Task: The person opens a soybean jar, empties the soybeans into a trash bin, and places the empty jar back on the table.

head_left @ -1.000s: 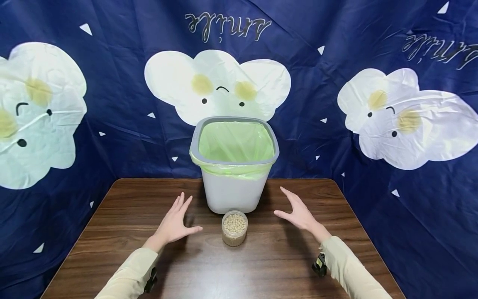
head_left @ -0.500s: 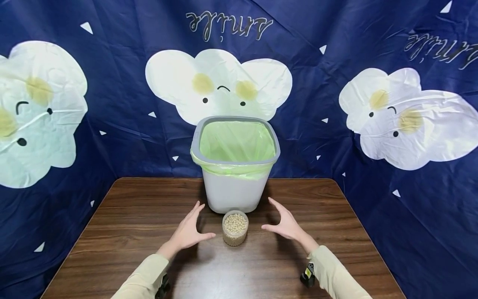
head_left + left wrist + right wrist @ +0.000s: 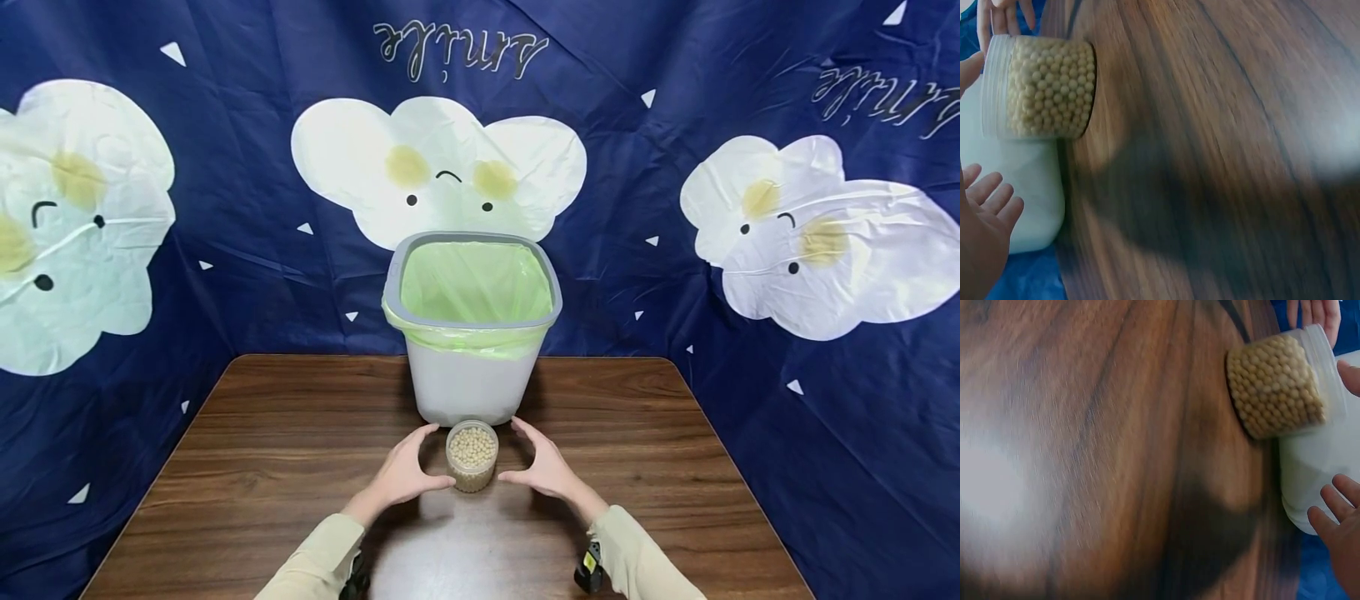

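A clear plastic jar (image 3: 472, 456) full of round, pale beans stands upright on the wooden table, just in front of a bin. My left hand (image 3: 405, 469) curves around its left side, thumb and fingers spread wide. On the other side my right hand (image 3: 545, 467) mirrors it, thumb toward the near side of the jar. In the left wrist view the fingers (image 3: 999, 199) are apart from the jar (image 3: 1050, 87). A gap also shows between the jar (image 3: 1282, 384) and the fingers (image 3: 1335, 503) in the right wrist view.
A white bin (image 3: 472, 379) with a grey rim and a green liner bag stands right behind the jar. The brown wooden table (image 3: 262, 467) spreads to both sides. Dark blue cloth (image 3: 622, 275) printed with clouds hangs at the back and sides.
Both hands have moved inward from either side and slightly toward the near edge, closing in on the jar. The jar and the bin have stayed in place.
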A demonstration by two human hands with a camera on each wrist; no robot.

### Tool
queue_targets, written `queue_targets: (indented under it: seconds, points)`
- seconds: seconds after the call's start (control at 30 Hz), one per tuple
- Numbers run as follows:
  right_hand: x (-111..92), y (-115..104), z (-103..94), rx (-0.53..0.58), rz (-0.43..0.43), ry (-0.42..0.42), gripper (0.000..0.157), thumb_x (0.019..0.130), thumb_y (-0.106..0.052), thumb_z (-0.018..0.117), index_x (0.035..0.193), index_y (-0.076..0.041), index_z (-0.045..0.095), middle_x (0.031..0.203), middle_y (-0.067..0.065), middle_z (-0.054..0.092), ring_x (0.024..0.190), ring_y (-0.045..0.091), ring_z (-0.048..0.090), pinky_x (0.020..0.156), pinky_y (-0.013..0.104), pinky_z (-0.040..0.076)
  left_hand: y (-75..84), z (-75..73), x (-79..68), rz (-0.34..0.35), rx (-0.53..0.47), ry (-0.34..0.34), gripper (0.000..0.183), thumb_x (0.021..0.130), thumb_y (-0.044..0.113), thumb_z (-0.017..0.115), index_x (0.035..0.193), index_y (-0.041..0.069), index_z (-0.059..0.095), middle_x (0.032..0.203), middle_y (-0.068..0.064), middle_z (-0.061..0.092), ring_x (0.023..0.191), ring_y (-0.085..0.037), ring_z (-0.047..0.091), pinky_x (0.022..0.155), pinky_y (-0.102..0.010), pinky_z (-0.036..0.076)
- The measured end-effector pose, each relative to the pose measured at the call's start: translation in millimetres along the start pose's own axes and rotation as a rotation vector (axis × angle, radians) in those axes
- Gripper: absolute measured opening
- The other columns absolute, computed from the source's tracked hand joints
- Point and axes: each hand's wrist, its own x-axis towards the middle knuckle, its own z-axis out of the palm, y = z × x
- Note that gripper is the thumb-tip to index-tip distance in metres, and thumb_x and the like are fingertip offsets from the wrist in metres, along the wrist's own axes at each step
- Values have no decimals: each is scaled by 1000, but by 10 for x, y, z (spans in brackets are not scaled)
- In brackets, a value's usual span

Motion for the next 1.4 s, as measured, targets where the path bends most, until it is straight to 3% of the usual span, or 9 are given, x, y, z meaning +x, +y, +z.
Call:
queue_targets:
  seconds: [0.23,0.47,0.77,0.87,1.03,1.4]
  points:
    - [12,44,223,144,25,-14,88,62,-20,84,133,4,38,118,21,53,107,38,51,90,51,41,33,123,55,-4,-93,13,89,56,39,83,126,0,46,121,-16,54,108,-34,52,88,-45,44]
    - [25,20,363,197,80,-21,85,64,-19,83,134,0,38,122,16,53,112,31,50,92,48,42,27,220,98,-9,-124,18,88,55,38,84,125,-1,47,120,-15,56,107,-30,53,87,-42,46]
    - [94,-314,390,327,45,-27,80,66,-5,80,131,10,36,128,25,44,117,36,45,97,48,37,43,253,125,6,-140,29,88,54,37,85,124,-2,48,114,-13,59,103,-26,56,86,-42,46]
    - [115,-227,465,314,41,0,81,65,-6,80,132,8,36,128,22,45,116,35,45,97,43,39,34,250,148,11,-159,35,86,54,34,85,123,-3,49,113,-12,60,102,-25,56,86,-41,46]
    - [130,-15,613,200,82,53,85,61,-15,83,132,-2,40,126,12,50,114,26,48,97,36,39,31,240,173,11,-180,27,83,54,32,86,121,-2,51,113,-12,60,100,-25,58,85,-40,47]
    - [104,0,669,142,93,104,86,60,-25,83,132,-6,42,124,10,53,112,24,50,95,41,39,31,240,173,-12,-263,-2,77,55,25,87,119,1,52,112,-11,61,100,-26,59,86,-38,47]
